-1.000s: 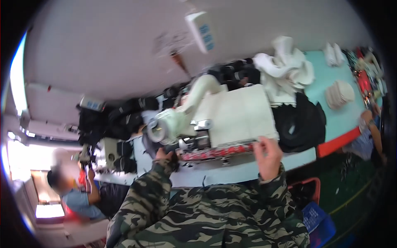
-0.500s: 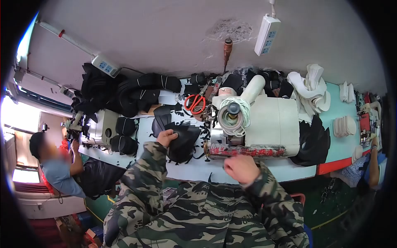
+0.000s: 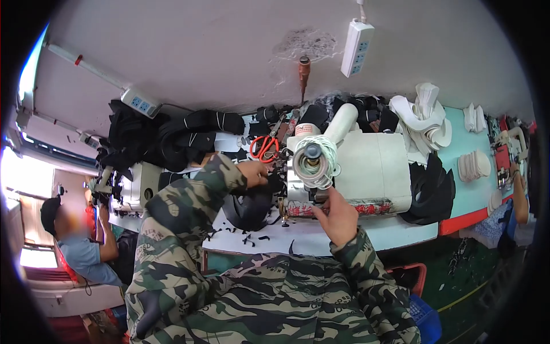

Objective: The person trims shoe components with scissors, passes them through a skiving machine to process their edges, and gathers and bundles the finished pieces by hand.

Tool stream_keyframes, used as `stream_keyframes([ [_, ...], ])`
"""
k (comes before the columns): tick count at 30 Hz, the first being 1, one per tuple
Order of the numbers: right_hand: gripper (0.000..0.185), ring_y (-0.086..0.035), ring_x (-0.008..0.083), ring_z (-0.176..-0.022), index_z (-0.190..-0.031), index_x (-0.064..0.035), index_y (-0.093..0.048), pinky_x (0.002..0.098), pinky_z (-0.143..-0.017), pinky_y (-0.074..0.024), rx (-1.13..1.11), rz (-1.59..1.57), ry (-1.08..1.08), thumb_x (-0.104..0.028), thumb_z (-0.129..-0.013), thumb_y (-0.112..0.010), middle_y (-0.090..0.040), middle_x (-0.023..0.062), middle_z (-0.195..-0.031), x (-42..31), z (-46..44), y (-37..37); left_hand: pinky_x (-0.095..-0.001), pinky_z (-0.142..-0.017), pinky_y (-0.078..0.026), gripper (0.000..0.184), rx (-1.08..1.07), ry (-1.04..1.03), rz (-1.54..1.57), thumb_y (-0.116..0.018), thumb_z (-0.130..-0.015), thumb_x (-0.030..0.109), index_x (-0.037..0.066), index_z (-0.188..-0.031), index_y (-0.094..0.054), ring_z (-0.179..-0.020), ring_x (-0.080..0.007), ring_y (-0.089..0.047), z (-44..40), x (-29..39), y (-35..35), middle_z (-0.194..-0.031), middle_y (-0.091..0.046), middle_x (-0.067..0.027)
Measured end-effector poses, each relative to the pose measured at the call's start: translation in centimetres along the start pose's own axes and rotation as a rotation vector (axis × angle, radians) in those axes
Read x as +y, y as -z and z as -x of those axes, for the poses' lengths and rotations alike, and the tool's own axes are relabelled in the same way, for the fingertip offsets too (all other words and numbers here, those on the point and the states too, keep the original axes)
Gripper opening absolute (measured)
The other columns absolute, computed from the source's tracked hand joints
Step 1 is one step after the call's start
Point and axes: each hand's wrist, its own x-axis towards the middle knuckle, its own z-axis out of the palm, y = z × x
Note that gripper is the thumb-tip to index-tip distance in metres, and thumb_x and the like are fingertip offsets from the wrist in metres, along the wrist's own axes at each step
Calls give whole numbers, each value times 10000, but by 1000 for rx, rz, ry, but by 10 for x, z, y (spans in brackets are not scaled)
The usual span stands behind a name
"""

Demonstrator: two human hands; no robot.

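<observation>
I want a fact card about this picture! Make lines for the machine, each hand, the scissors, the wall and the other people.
Machine: white sewing machine with pale coiled thread on top
Left hand: beside the machine's left end, above black pieces; its grip is hidden
Right hand: at the machine's front, just below the thread
Scissors: red-handled, lying behind the left hand
Wall: white power strip
Other people: one in blue at left; an arm at right

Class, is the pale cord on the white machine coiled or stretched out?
Coiled: the pale cord forms round loops about the dark knob, near the right hand.
</observation>
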Motion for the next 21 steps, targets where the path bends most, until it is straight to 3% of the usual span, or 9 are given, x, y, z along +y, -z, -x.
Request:
stream_keyframes([
  [2,325,-584,310,-631,-1032,-68,-573,400,-526,-461,-44,118,31,-226,-758,-647,-578,92,-784,10,-11,-9,-273,-667,-417,240,-251,-259,220,-534,-863,222,3,-939,-596,-693,-96,-497,-2,16,-11,-701,-558,-61],
  [4,302,-598,301,-661,-1015,-74,-566,392,-539,-469,-16,406,35,-239,-770,-630,-583,97,-804,26,-23,-6,-262,-706,-417,243,-403,-233,172,-542,-863,222,8,-964,-596,-733,-99,-519,-11,34,-24,-745,-579,-51],
  [5,244,-590,285,-616,-973,-68,-582,377,-530,-465,178,336,71,-187,-766,-632,-580,88,-748,33,-25,6,-337,-593,-407,270,-148,-314,82,-559,-829,270,4,-859,-595,-623,-169,-511,-18,17,-40,-646,-555,-88],
  [6,244,-590,285,-616,-973,-68,-582,377,-530,-465,174,335,73,-187,-766,-632,-580,88,-748,39,-21,17,-344,-617,-421,262,62,-253,-59,-561,-829,259,7,-891,-599,-642,-173,-535,-26,-6,-47,-684,-583,-85],
  [8,182,-573,262,-558,-923,-49,-597,354,-518,-458,112,-113,-71,-127,-762,-628,-576,84,-663,45,-10,37,-343,-658,-441,267,-226,-185,266,-548,-831,259,17,-922,-614,-681,-178,-568,-17,-3,-30,-756,-617,-78],
  [11,146,-592,194,-555,-892,-12,-613,291,-530,-460,-27,-318,-140,-86,-766,-628,-610,96,-645,34,6,35,-324,-706,-451,291,-372,-231,123,-529,-840,275,27,-959,-625,-736,-171,-587,-16,47,-22,-819,-632,-78],
  [12,146,-606,175,-569,-890,-3,-616,271,-540,-464,-92,-432,-151,-88,-771,-630,-626,102,-664,31,8,33,-319,-711,-440,311,-227,-397,196,-525,-847,303,32,-962,-626,-737,-167,-577,-45,19,-43,-816,-637,-81],
  [15,150,-625,157,-617,-895,9,-619,248,-560,-468,-85,-466,-150,-86,-779,-628,-644,109,-706,33,13,27,-304,-801,-433,327,-104,-189,39,-576,-812,283,39,-1026,-608,-872,-178,-578,-74,2,-52,-926,-633,-118],
  [21,158,-630,159,-633,-905,14,-622,247,-571,-471,-80,-477,-181,-89,-785,-625,-648,112,-721,34,17,30,-303,-820,-428,340,-77,-207,29,-585,-804,283,43,-1044,-600,-901,-178,-571,-61,15,-39,-952,-625,-120],
])
